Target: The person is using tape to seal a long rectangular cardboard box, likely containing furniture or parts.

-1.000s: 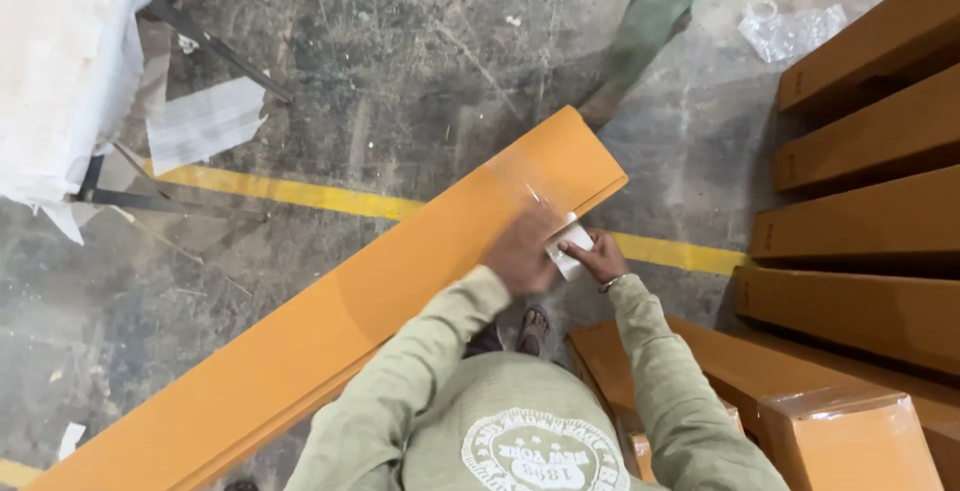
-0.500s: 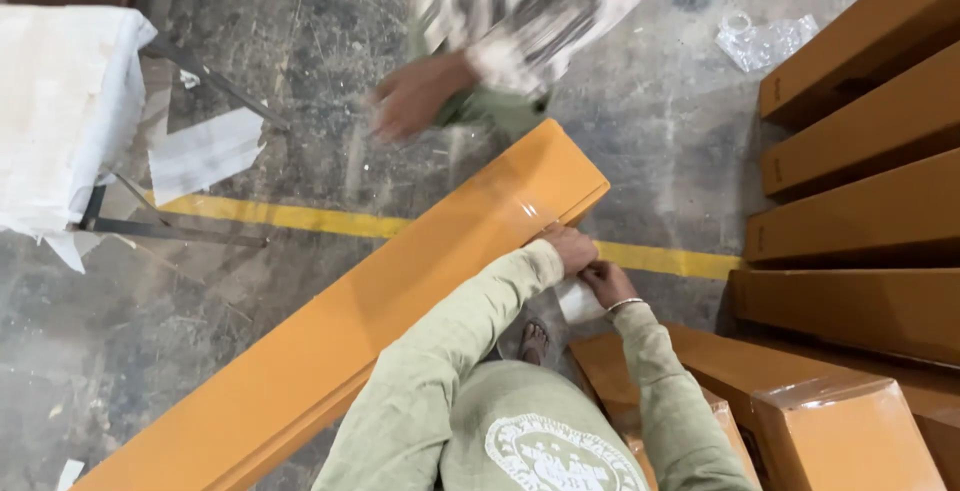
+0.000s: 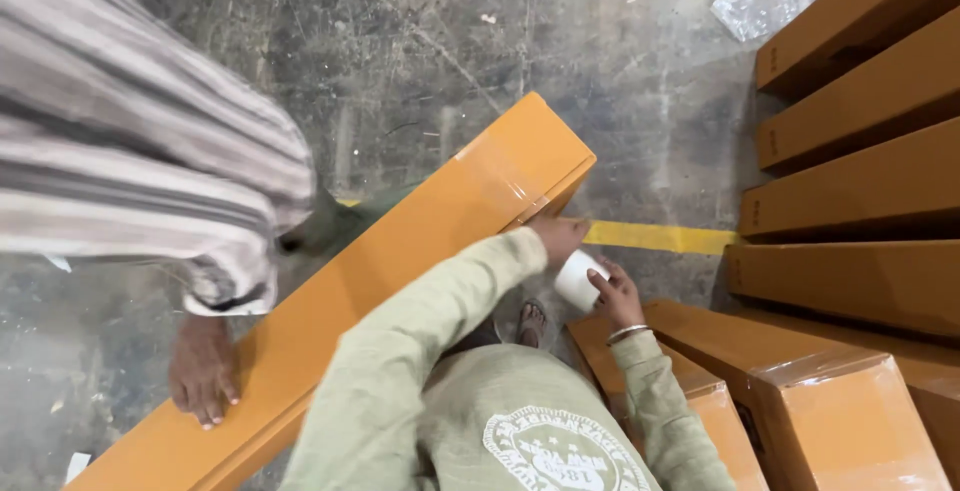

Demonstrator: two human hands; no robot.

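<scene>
Head view: long smooth orange carton [image 3: 400, 281]

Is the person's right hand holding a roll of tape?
Yes, the right hand grips a white tape roll beside the end of the long orange box.

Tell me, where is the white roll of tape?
In the head view, the white tape roll sits right of centre in the person's right hand, just below the near end of the long orange box.
</scene>
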